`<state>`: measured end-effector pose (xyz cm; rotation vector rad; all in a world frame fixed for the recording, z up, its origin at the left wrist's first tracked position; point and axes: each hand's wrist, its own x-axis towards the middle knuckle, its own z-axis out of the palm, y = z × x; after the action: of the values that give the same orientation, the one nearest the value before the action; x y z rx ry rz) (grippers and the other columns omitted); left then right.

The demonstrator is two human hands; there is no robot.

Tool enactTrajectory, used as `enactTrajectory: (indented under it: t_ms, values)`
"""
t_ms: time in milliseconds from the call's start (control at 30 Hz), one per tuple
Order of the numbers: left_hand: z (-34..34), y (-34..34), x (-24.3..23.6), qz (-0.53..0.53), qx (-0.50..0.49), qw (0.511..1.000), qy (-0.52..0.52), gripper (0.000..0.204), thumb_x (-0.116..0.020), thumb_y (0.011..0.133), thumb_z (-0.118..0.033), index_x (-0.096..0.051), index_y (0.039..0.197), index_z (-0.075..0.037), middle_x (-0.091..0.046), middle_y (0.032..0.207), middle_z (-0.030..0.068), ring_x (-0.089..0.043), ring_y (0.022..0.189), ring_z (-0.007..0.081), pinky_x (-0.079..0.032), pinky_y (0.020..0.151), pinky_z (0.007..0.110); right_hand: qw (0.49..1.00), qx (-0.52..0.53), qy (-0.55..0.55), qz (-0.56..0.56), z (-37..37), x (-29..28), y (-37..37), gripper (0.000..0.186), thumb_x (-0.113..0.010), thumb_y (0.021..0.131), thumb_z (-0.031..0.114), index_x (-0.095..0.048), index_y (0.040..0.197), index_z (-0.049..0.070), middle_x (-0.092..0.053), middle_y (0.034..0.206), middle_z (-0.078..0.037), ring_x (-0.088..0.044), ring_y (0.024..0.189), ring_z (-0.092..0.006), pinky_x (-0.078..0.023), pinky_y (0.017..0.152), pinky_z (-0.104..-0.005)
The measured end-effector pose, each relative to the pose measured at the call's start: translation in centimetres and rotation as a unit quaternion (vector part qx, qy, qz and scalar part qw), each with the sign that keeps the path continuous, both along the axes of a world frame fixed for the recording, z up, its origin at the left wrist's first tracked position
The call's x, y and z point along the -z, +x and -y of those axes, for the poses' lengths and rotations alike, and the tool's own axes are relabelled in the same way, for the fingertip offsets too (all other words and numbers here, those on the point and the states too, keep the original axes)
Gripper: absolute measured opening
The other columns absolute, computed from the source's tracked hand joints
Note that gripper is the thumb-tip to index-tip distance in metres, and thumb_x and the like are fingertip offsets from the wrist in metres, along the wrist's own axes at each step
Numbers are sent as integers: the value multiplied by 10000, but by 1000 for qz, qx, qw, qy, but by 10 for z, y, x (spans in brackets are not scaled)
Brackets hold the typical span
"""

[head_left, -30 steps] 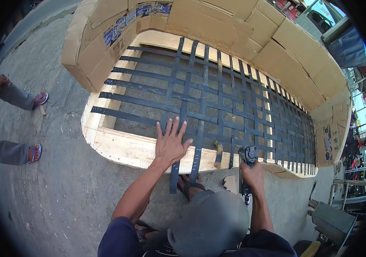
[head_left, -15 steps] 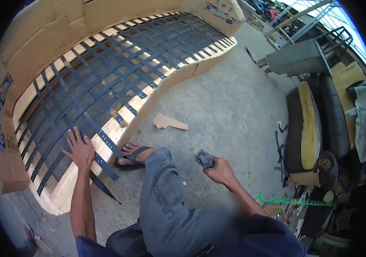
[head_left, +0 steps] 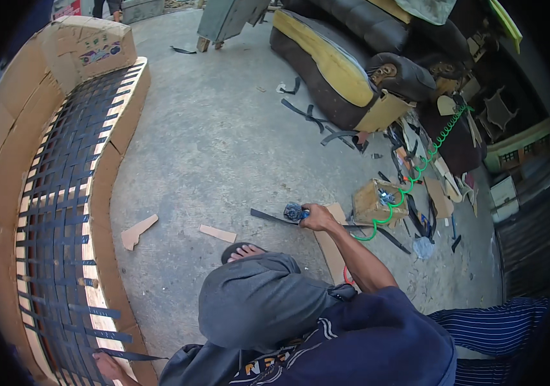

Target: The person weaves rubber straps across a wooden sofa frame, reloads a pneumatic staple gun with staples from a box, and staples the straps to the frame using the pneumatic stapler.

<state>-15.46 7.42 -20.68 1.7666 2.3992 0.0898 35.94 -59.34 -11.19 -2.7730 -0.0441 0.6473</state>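
Observation:
My left hand is at the near end of a long wooden sofa frame, its fingers closed at a black webbing strap whose loose end hangs past the front rail. Similar dark straps are woven across the frame. My right hand is wrapped round a blue and dark staple gun, held above the floor right of my raised knee. Its far end faces away, and the grip is hidden by my fingers.
Cardboard lines the frame's back. Brown offcuts lie on the concrete. A green coiled hose runs past a wooden box. Beyond stands a dark sofa with yellow padding. Another person's striped trousers show lower right.
My view has swung right, shifting the frame to the left side. My left hand has gone from spread flat on the straps to closed at one strap. The staple gun stays in my right hand.

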Motion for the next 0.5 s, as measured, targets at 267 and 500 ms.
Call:
enactTrajectory:
  t_ms: [267,500]
  values:
    - [92,95,3,30,247,968,-9,466,-555,1045,-333,-674,1286,48,-696,1270,257,-676,1152,447,-519,996,536,997,-2,-9,82,68,98,31,786,-815,802,152,-505,1521,88,-624,1350,-258,-621,1243,-474,-524,1040,-527]
    - [104,122,5,2,282,959,0,459,-555,1047,-322,-675,1288,49,-699,1272,256,-679,1144,448,-520,996,530,988,35,11,149,81,118,13,737,-740,803,11,-506,1501,53,-599,1236,-226,-572,1206,-445,-479,1060,-511]
